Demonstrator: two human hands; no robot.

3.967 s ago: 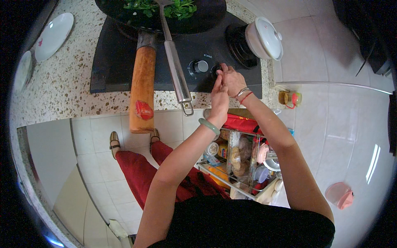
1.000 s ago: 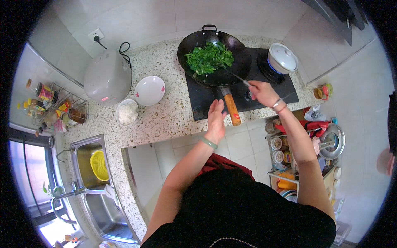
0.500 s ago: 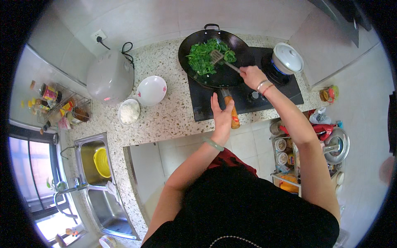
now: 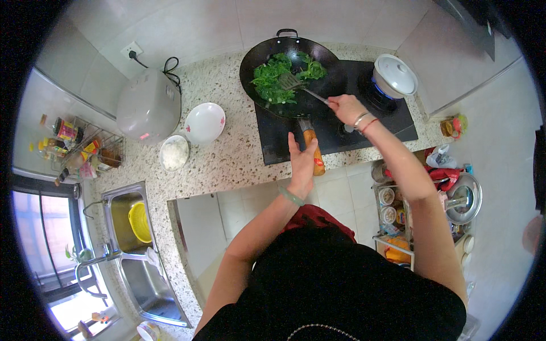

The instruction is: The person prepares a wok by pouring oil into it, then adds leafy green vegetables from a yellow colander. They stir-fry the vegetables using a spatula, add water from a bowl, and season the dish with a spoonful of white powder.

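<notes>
Right hand point(image 4: 343, 108) grips spatula point(image 4: 301, 88) in greens point(image 4: 281, 77); left hand point(image 4: 302, 162), open, touches wok handle point(image 4: 313, 150) (unsteadied wok point(image 4: 290, 68) could tip)

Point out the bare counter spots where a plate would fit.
Free: the speckled counter between the rice bowl and the black stove. Crowded: the back corner, with rice cooker and white bowl; wok and lidded pot fill the stove.

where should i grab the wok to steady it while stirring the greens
Take the wok by its long orange wooden handle, coming from the counter's front edge: it sticks out toward the person, off the burner. The left hand is already there.
</notes>
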